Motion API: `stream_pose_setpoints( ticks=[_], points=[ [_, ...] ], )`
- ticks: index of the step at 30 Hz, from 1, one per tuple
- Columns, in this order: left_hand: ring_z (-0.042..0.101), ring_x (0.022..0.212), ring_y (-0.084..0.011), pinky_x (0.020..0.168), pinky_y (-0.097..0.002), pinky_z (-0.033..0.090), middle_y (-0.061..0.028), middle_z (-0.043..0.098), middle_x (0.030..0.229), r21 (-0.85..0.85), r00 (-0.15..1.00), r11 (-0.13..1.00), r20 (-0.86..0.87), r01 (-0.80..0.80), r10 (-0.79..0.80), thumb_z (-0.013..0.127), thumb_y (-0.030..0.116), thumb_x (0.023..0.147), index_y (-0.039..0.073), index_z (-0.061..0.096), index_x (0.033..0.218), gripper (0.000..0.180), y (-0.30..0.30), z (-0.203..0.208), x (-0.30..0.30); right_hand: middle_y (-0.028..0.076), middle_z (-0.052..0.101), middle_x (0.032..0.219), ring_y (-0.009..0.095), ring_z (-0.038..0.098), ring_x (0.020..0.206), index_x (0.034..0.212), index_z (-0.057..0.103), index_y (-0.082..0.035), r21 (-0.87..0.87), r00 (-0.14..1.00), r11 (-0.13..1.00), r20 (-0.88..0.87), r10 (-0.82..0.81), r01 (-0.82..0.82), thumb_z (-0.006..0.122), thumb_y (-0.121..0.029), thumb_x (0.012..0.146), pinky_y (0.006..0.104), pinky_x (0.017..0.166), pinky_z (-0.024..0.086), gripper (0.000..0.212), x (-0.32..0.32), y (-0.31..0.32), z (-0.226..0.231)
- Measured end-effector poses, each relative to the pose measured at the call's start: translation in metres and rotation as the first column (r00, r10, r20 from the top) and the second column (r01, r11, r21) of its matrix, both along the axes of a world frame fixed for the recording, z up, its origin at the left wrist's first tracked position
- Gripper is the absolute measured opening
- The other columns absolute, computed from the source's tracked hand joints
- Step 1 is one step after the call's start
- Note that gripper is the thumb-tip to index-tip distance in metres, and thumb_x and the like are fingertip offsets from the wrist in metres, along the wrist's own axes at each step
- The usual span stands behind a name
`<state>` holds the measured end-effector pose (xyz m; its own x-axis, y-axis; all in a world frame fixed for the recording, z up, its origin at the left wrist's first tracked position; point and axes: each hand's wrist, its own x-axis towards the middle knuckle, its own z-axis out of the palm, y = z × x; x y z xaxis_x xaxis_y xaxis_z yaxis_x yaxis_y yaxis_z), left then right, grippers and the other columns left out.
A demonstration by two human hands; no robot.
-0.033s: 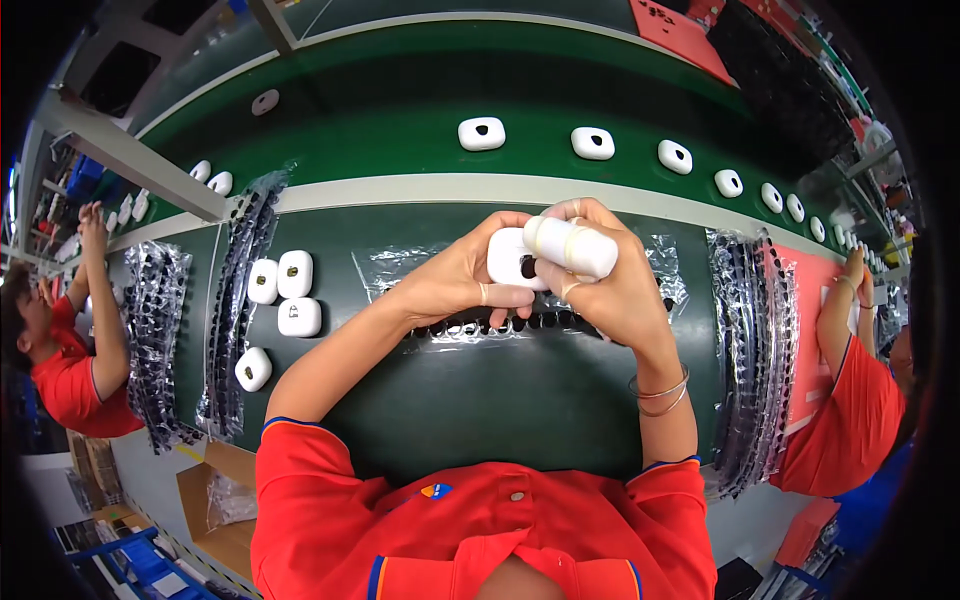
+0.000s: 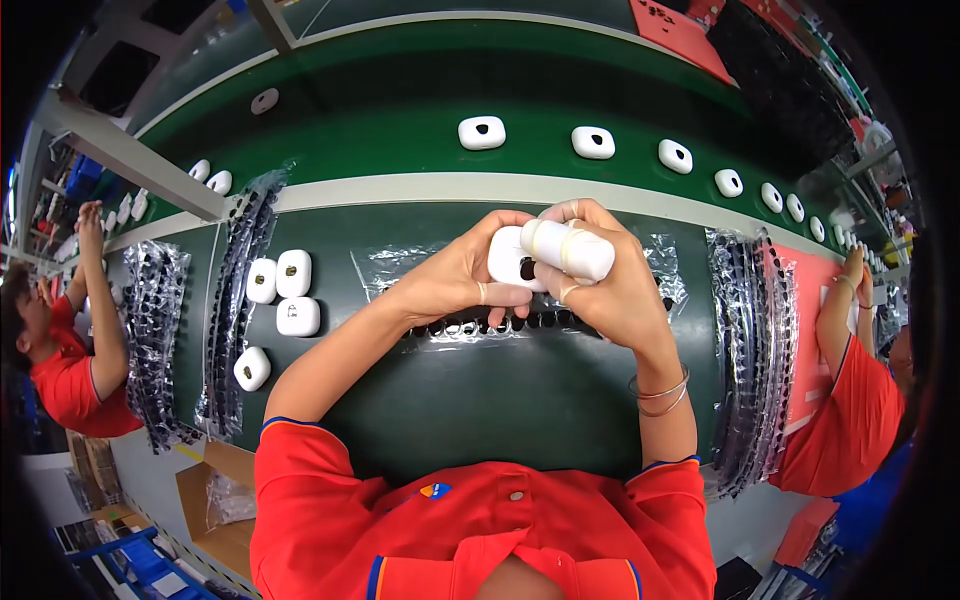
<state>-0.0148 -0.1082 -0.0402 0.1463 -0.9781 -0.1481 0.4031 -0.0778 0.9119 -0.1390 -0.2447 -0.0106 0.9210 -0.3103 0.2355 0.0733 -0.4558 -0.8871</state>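
Note:
My left hand [image 2: 452, 278] is closed round a white rounded-square case [image 2: 505, 252], with its thumb along the near edge. A black patch [image 2: 527, 268] shows on the case's face. My right hand [image 2: 625, 290] grips a thick white cylinder [image 2: 570, 250] with a yellowish band round it, tilted over the case's right side. My right thumb lies close to the black patch; whether it touches is hard to tell. Pale finger cots cover some fingertips. Below my hands lies a clear plastic strip [image 2: 465, 330] carrying a row of black pieces.
Several white cases [image 2: 294, 274] lie on the green bench at my left. Beyond a pale rail [image 2: 400, 190], more cases [image 2: 482, 133] sit in a row on a green surface. Bundled plastic strips [image 2: 750, 360] hang at both sides. Co-workers in red [image 2: 840, 420] sit left and right.

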Motion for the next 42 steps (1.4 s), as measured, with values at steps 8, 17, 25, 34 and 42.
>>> stream_pose_setpoints(
  ticks=[8, 17, 25, 34, 42],
  points=[
    [0.059, 0.067, -0.0128, 0.048, -0.0221, 0.047, -0.0077, 0.055, 0.087, -0.037, 0.994, 0.999, 0.099, -0.037, 0.041, 0.064, -0.001, 0.075, 0.005, 0.031, 0.125, 0.059, -0.001, -0.001, -0.006, 0.010, 0.056, 0.093, 0.020, 0.058, 0.080, 0.083, 0.062, 0.004, -0.162, 0.999, 0.987, -0.033, -0.009, 0.004, 0.064, 0.005, 0.064, 0.0289, 0.070, 0.046, 0.019, -0.002, 0.000, 0.001],
    [0.055, 0.055, -0.0099, 0.043, -0.0218, 0.045, -0.0057, 0.055, 0.077, -0.022, 0.976, 0.986, 0.142, -0.163, 0.165, 0.063, 0.004, 0.078, 0.004, 0.038, 0.118, 0.047, -0.001, -0.009, 0.001, 0.010, 0.058, 0.091, 0.021, 0.060, 0.082, 0.100, 0.053, 0.000, -0.022, 0.984, 0.989, 0.106, -0.146, 0.149, 0.069, -0.001, 0.069, 0.0287, 0.072, 0.047, 0.035, 0.001, 0.012, -0.003],
    [0.054, 0.052, -0.0096, 0.045, -0.0219, 0.045, -0.0049, 0.056, 0.077, 0.001, 0.991, 0.993, 0.058, -0.120, 0.120, 0.064, 0.013, 0.079, 0.004, 0.042, 0.114, 0.042, 0.004, -0.023, 0.008, 0.010, 0.064, 0.089, 0.018, 0.063, 0.083, 0.106, 0.052, -0.003, -0.106, 0.993, 0.994, -0.121, 0.015, -0.028, 0.068, -0.012, 0.075, 0.0290, 0.073, 0.048, 0.035, 0.006, 0.010, -0.010],
    [0.060, 0.088, -0.0274, 0.078, -0.0347, 0.046, -0.0152, 0.062, 0.098, -0.035, 0.174, 0.730, 0.962, -0.683, 0.209, 0.070, 0.045, 0.069, 0.001, 0.052, 0.111, 0.063, -0.024, -0.058, 0.148, 0.016, 0.064, 0.079, 0.033, 0.062, 0.074, 0.092, 0.060, -0.003, -0.453, 0.877, 0.891, -0.441, -0.191, -0.034, 0.079, -0.019, 0.060, 0.0352, 0.065, 0.048, 0.040, -0.009, -0.025, -0.063],
    [0.049, 0.108, -0.0329, 0.093, -0.0387, 0.037, -0.0172, 0.054, 0.113, -0.326, -0.228, 0.861, 0.940, -0.390, 0.253, 0.061, 0.016, 0.078, 0.001, 0.050, 0.116, 0.043, 0.024, -0.055, 0.125, 0.016, 0.064, 0.078, 0.032, 0.063, 0.074, 0.089, 0.060, -0.001, -0.548, 0.839, 0.831, -0.406, -0.363, 0.094, 0.077, -0.013, 0.061, 0.0342, 0.066, 0.048, 0.035, -0.041, -0.075, -0.051]
  ],
)
